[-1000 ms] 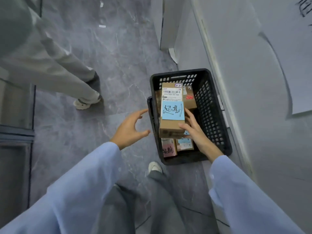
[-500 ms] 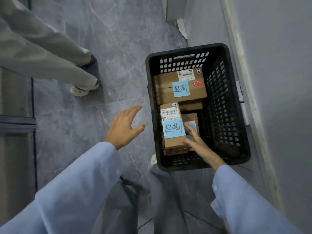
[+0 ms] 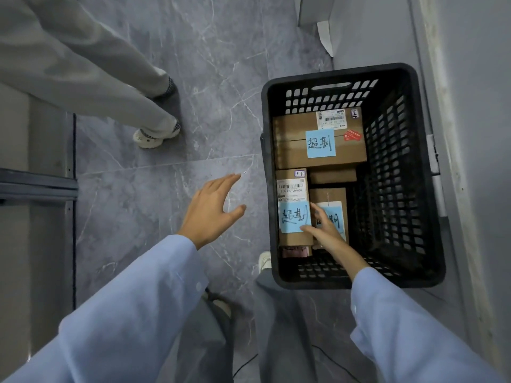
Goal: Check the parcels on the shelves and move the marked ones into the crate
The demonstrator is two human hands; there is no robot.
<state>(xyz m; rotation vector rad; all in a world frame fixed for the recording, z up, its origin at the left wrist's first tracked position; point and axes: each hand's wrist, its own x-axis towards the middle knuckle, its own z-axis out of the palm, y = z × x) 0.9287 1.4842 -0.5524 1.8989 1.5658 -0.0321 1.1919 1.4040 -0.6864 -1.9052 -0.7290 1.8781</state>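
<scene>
Holding three blue-noted parcels (image 3: 290, 128), one black crate (image 3: 401, 172)

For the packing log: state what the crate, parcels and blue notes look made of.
The crate: matt black moulded plastic, judging by its gridded holes. The parcels: dull brown cardboard, seemingly, with flap seams. The blue notes: thin paper, handwritten on.

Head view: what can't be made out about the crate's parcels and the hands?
Pink-labelled parcel: mostly hidden beneath the narrow parcel, head view.
Blue note on the neighbouring parcel: partly covered by the right hand.
Right hand's grip: fingers dip between parcels; unclear.
Shelves: outside the frame.
</scene>
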